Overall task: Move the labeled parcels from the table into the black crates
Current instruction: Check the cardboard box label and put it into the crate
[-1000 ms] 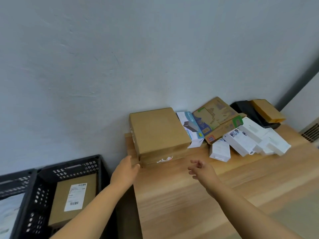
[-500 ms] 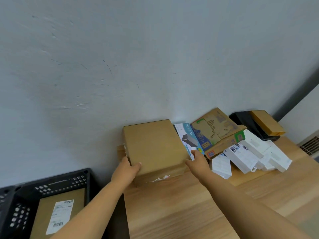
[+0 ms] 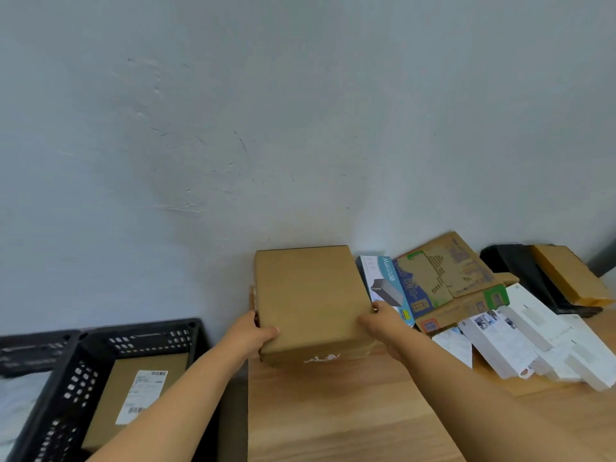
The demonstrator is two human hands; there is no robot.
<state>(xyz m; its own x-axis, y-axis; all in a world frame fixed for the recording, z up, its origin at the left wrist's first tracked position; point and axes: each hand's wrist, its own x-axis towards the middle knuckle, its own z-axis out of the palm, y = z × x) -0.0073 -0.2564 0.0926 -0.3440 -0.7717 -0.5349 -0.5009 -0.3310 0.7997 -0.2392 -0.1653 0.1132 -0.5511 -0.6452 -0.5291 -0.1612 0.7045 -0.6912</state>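
Crate: black perforated plastic crate point(image 3: 71, 378) on the floor left of the table, holding a flat brown parcel with a white barcode label point(image 3: 133, 398).
Table: light wooden tabletop point(image 3: 333, 418).
Left hand point(image 3: 248, 335): fingers curled over the left edge of the large plain brown cardboard box point(image 3: 310, 298).
Right hand point(image 3: 383, 323): clasps the box's right edge.
Box: at the table's rear left corner, near the wall.
Behind right: blue-and-white USB device carton point(image 3: 388, 288), white cartons point(image 3: 533, 345).
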